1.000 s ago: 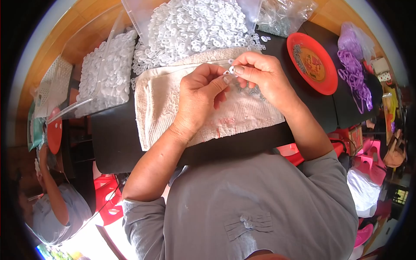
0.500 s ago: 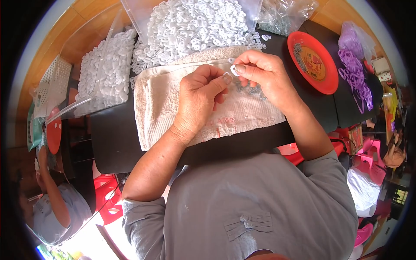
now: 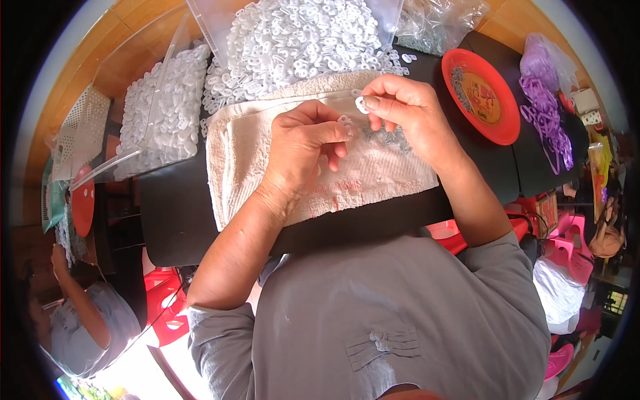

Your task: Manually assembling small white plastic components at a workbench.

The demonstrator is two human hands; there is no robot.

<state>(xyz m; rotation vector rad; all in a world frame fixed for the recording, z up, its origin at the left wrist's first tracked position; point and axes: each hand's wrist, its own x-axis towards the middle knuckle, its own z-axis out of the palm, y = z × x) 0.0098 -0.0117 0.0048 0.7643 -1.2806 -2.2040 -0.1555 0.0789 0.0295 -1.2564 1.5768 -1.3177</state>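
Note:
My right hand (image 3: 410, 110) pinches a small white plastic piece with a hole (image 3: 361, 105) between thumb and forefinger, above a folded beige towel (image 3: 250, 160). To its left, my left hand (image 3: 303, 137) is closed at thumb and forefinger on another small white plastic piece (image 3: 345, 121), partly hidden by the fingertips. The two hands are slightly apart. Small grey metal parts (image 3: 393, 139) lie on the towel beneath my right hand. A loose white piece (image 3: 356, 93) rests by the towel's far edge.
Beyond the towel, a heap of white plastic pieces (image 3: 300, 40) spills from a clear bin. Another clear tray (image 3: 143, 150) of them stands left. At right are a red plate (image 3: 512, 127) with metal parts and purple ribbon (image 3: 548, 123). A co-worker (image 3: 87, 320) sits far left.
My left hand has shifted slightly left, and its thumb has straightened, showing more of the piece at the fingertips. My right hand has barely moved. The co-worker's arm has lowered.

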